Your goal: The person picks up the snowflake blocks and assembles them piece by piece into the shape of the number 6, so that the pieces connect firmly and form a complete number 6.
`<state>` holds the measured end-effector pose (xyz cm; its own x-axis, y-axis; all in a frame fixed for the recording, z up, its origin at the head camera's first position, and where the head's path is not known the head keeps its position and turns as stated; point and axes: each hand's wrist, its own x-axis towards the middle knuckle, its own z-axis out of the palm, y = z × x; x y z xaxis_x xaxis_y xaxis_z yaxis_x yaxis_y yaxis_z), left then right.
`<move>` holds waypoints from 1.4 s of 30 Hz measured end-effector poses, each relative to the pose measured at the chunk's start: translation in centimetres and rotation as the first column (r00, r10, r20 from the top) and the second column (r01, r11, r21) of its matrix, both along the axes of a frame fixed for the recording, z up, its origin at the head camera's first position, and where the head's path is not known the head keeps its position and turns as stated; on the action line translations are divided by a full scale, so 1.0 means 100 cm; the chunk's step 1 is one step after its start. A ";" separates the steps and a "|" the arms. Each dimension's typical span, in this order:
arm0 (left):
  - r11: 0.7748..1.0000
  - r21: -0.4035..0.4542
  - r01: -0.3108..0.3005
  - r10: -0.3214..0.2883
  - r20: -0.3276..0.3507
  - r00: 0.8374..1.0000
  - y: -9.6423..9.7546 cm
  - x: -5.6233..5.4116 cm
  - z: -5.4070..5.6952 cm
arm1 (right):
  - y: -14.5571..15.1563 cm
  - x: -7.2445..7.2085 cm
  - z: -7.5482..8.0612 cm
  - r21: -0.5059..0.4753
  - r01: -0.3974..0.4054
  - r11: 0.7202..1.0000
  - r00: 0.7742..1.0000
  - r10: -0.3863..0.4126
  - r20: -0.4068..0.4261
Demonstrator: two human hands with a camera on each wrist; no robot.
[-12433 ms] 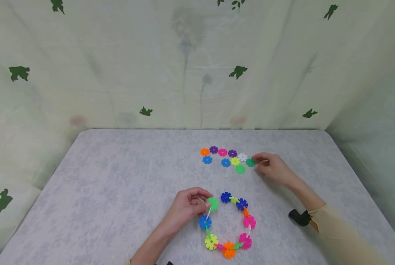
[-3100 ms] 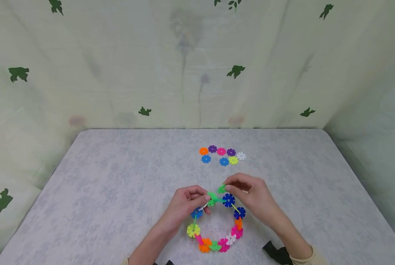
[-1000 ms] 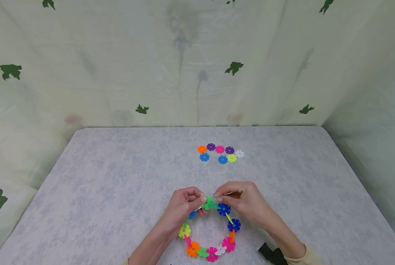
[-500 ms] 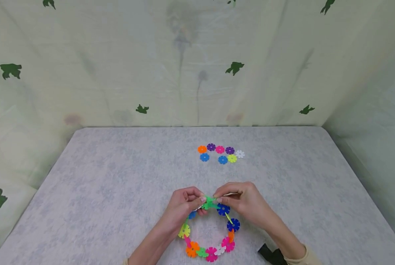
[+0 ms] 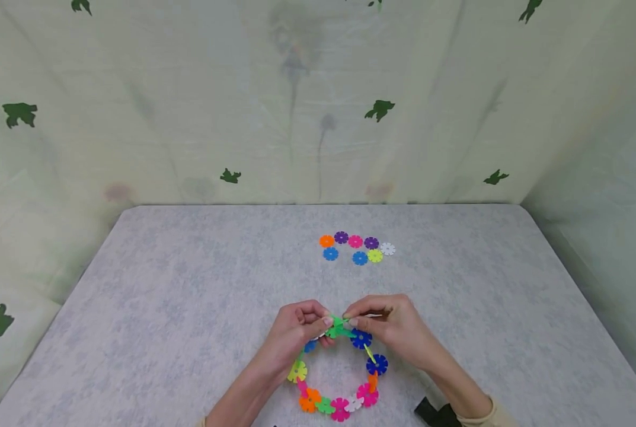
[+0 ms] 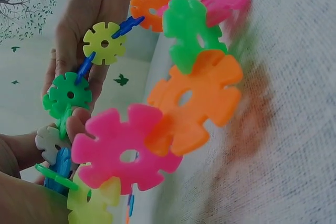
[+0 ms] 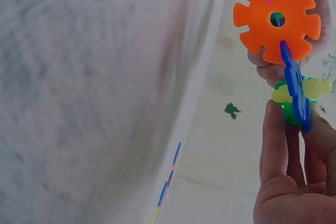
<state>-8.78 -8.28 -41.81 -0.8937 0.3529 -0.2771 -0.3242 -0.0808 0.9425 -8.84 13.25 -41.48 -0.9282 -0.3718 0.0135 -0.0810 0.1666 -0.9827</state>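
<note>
A ring of notched plastic flower discs (image 5: pixel 340 409), in many colours, is slotted together near the front of the table. At its far side my left hand (image 5: pixel 299 335) pinches a light green disc (image 5: pixel 335 329) between thumb and fingers. Opposite it, my right hand (image 5: pixel 395 323) pinches a green piece at the same spot, its fingertips nearly meeting the left ones. Just right of the joint is a dark blue disc (image 5: pixel 361 339). In the left wrist view a pink disc (image 6: pixel 113 145) and an orange disc (image 6: pixel 210 98) hang close to the camera. Fingers partly hide the joint.
Loose discs lie farther back in two uneven rows, among them an orange one (image 5: pixel 326 241), a white one (image 5: pixel 387 249) and a yellow one (image 5: pixel 374 255). A pale printed curtain (image 5: pixel 189 118) stands behind the grey table (image 5: pixel 189 267).
My right hand has come from the loose discs to the ring. Two green discs have left that group, and green pieces now bridge the ring's far gap. In the last second, hardly any movement.
</note>
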 end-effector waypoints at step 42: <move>0.999 -0.033 -0.007 0.008 0.040 0.999 0.000 -0.002 -0.001 | 0.074 -0.139 -0.013 0.629 0.095 0.772 0.994 -0.035 -0.107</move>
